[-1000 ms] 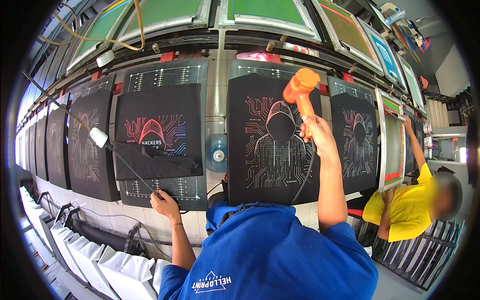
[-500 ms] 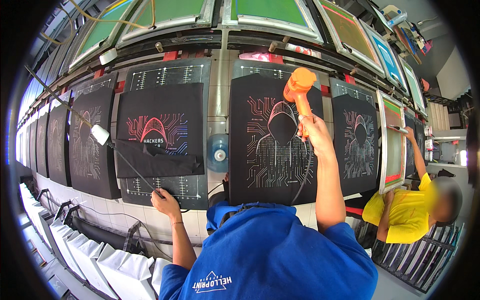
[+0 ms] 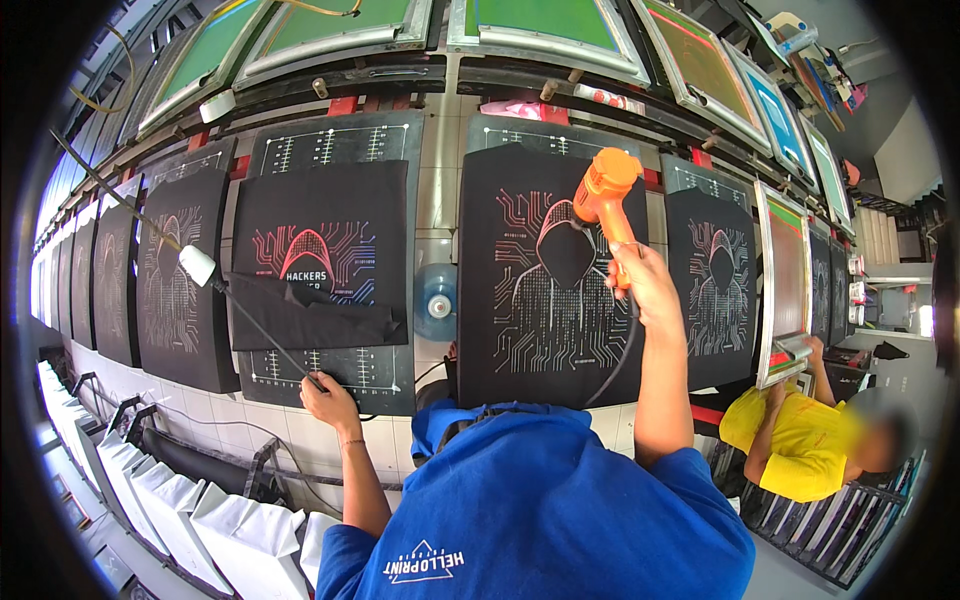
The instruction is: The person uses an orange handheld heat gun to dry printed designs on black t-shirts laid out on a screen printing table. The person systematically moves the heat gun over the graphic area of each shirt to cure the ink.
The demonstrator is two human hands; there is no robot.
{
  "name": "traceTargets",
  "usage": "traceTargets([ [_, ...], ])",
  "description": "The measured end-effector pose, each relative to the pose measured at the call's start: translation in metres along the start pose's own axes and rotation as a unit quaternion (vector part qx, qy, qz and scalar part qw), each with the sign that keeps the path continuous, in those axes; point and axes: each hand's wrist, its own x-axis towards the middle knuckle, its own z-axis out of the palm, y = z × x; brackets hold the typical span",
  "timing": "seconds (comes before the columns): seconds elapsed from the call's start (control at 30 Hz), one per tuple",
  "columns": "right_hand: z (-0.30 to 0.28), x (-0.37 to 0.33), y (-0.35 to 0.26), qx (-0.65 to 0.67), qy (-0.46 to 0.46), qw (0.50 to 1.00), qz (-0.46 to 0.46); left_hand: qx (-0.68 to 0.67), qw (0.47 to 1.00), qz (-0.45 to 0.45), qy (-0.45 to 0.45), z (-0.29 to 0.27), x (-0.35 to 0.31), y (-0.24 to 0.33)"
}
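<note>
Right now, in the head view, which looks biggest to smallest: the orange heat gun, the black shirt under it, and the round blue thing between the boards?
1. Black shirt, by far the largest.
2. Orange heat gun.
3. Round blue thing.
The last two look close, and the gun is nearer the camera, so that order is unsure.

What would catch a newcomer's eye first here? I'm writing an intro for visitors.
The orange heat gun, raised in the right hand over a black shirt with a hooded-figure print at centre. The left hand rests on the next pallet's edge, and green-meshed screen frames line the top.
</note>
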Motion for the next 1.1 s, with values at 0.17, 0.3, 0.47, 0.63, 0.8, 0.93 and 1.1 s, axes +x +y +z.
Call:
traceTargets([
  [0.17,0.002,0.012,0.002,0.035,-0.042,0.999,0.0,0.007,1.0,0.004,0.0,-0.001,0.0,-0.001],
  [0.3,0.014,0.015,0.004,0.028,-0.037,0.999,-0.01,0.001,1.0,-0.001,-0.001,-0.001,0.0,0.002],
  [0.47,0.015,-0.011,-0.005,0.033,-0.068,0.997,0.027,0.006,1.0,-0.003,0.003,-0.001,-0.001,-0.001],
  [0.63,0.021,-0.028,0.001,-0.018,-0.091,0.995,0.038,0.001,1.0,0.006,0.009,-0.001,-0.001,0.0],
  [0.8,0.035,-0.031,0.007,0.006,-0.091,0.995,0.032,0.01,1.0,-0.009,-0.013,0.0,-0.001,-0.004],
  [0.93,0.045,-0.024,0.008,-0.005,-0.124,0.992,0.027,-0.001,1.0,-0.006,0.002,0.0,-0.003,-0.004],
  [1.1,0.059,-0.024,0.011,-0.009,-0.149,0.989,-0.006,-0.053,0.998,-0.044,0.012,-0.004,-0.004,-0.002],
])
